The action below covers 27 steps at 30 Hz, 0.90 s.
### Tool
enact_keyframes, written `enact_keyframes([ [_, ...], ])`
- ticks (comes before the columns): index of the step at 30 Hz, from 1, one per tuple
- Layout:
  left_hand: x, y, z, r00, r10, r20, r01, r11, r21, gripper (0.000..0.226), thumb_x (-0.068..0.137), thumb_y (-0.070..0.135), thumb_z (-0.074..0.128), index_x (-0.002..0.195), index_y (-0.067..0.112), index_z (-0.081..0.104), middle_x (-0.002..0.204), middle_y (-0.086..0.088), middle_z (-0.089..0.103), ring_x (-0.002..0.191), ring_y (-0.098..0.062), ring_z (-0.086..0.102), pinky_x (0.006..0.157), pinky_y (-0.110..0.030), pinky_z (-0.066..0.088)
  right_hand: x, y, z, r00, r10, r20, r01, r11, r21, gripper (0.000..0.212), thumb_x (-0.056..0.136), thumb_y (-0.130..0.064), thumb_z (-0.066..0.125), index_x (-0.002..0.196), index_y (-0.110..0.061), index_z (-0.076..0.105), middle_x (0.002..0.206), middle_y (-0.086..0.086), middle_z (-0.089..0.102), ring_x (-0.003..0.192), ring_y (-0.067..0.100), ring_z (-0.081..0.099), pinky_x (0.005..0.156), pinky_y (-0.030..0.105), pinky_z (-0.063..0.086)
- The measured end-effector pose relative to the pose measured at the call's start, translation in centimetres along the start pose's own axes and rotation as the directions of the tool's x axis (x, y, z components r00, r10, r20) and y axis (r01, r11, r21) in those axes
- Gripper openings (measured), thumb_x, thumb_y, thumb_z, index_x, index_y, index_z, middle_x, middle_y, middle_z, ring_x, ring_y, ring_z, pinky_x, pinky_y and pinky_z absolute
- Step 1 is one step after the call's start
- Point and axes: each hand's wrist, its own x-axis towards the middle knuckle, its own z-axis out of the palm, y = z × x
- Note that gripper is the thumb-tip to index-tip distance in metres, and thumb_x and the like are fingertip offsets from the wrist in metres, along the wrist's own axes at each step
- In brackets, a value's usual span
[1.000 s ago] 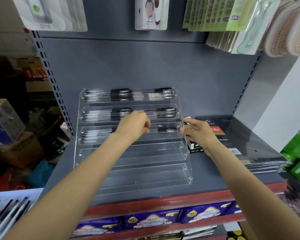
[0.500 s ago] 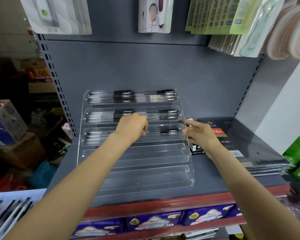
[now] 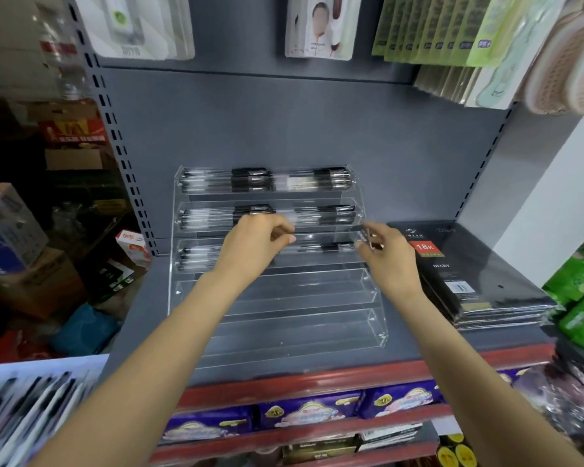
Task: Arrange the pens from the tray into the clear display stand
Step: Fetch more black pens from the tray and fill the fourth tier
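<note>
The clear display stand (image 3: 284, 332) sits on the grey shelf, and pens (image 3: 263, 180) fill its top tiers. My left hand (image 3: 255, 246) hovers over the third tier. Its fingers are curled and their tips pinch the clear barrels of the pens (image 3: 331, 247) lying there. At the same tier, my right hand (image 3: 386, 261) curls its thumb and forefinger round the stand's right edge. The two lowest tiers hold nothing. The white tray (image 3: 48, 364) with more pens (image 3: 31, 409) shows blurred at the bottom left.
A stack of black diaries (image 3: 469, 281) lies right of the stand, with green packs (image 3: 580, 298) beyond. Packaged goods hang above. Cardboard boxes (image 3: 11, 230) stand at the left. Purple packets (image 3: 311, 412) line the shelf below the red edge.
My right hand's fingers, straight against the stand's side before, have curled in toward the third tier's right end. My left hand stayed over the third tier, its fingertips now reaching right.
</note>
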Motion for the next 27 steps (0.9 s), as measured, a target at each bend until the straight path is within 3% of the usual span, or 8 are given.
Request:
enact_keyframes([
  [4,-3.2,-1.5,-2.7,0.996,-0.042,-0.076,0.032,0.99,-0.135,0.014,0.084,0.026,0.067,0.097,0.022,0.071,0.08,0.011,0.066,0.075,-0.005,0.06,0.076,-0.02,0.048,-2.8,-3.5,2.7,0.996,-0.08,0.037,0.082,0.996,-0.045,0.035,0.088,-0.013,0.06,0.123,-0.011,0.058,0.121,0.008,0.06,0.109,0.019,0.058,0.095,0.024,0.043],
  [7,-7.0,-4.3,-5.8,0.991,-0.078,-0.109,0.059,0.984,-0.168,0.01,0.086,0.026,0.065,0.094,0.024,0.071,0.08,0.011,0.068,0.076,-0.004,0.062,0.073,-0.018,0.047,-6.1,-7.4,5.8,0.984,-0.113,0.138,0.116,0.993,-0.013,0.028,0.089,-0.012,0.058,0.117,-0.01,0.062,0.117,0.005,0.063,0.096,0.01,0.059,0.079,0.0,0.039],
  [10,-11.8,-8.5,-9.6,0.978,-0.122,-0.167,0.092,0.98,-0.176,0.01,0.086,0.02,0.064,0.093,0.021,0.072,0.079,0.007,0.069,0.074,-0.006,0.063,0.071,-0.018,0.047,-10.5,-12.1,10.0,0.969,-0.146,0.2,0.137,0.989,0.057,0.023,0.089,-0.009,0.058,0.111,-0.009,0.065,0.109,0.002,0.067,0.085,0.006,0.057,0.071,-0.006,0.034],
  [13,-17.8,-13.7,-13.5,0.962,-0.208,-0.179,0.166,0.961,-0.22,0.009,0.087,0.016,0.063,0.089,0.02,0.07,0.075,0.007,0.068,0.067,0.003,0.061,0.064,-0.008,0.044,-15.9,-16.5,15.4,0.944,-0.182,0.275,0.149,0.98,0.135,0.022,0.088,-0.006,0.057,0.107,-0.011,0.067,0.107,0.002,0.067,0.086,0.008,0.058,0.079,0.005,0.042],
  [15,-22.2,-17.5,-15.6,0.949,-0.284,-0.138,0.247,0.94,-0.237,0.007,0.088,0.017,0.062,0.089,0.021,0.069,0.076,0.006,0.068,0.069,0.003,0.062,0.067,-0.013,0.048,-19.9,-18.6,19.4,0.92,-0.207,0.332,0.162,0.974,0.159,0.023,0.088,-0.005,0.056,0.106,-0.013,0.067,0.105,0.003,0.067,0.087,0.008,0.059,0.084,0.015,0.044],
  [17,-26.2,-21.2,-17.3,0.932,-0.347,-0.1,0.313,0.915,-0.255,0.006,0.089,0.018,0.062,0.088,0.021,0.067,0.077,0.001,0.069,0.074,-0.008,0.065,0.069,-0.026,0.053,-23.7,-20.1,23.2,0.884,-0.216,0.414,0.168,0.974,0.151,0.024,0.088,-0.004,0.054,0.107,-0.012,0.066,0.106,0.005,0.066,0.09,0.01,0.06,0.083,0.016,0.043],
  [20,-31.1,-26.3,-18.8,0.893,-0.447,-0.047,0.432,0.883,-0.187,0.011,0.09,0.018,0.06,0.095,0.014,0.069,0.084,-0.006,0.07,0.079,-0.021,0.065,0.062,-0.021,0.045,-28.2,-21.1,28.3,0.825,-0.153,0.544,0.115,0.988,0.102,0.026,0.091,-0.003,0.048,0.112,-0.007,0.063,0.113,0.009,0.062,0.103,0.017,0.059,0.091,0.023,0.044],
  [27,-39.4,-34.4,-18.6,0.847,-0.488,0.211,0.485,0.872,0.069,0.027,0.095,0.014,0.051,0.12,0.01,0.06,0.125,-0.006,0.059,0.109,-0.023,0.057,0.088,-0.026,0.041,-34.5,-18.9,36.8,0.642,0.102,0.76,0.085,0.976,-0.203,0.039,0.098,-0.021,0.046,0.137,-0.014,0.044,0.142,0.008,0.043,0.124,0.024,0.048,0.104,0.036,0.038],
])
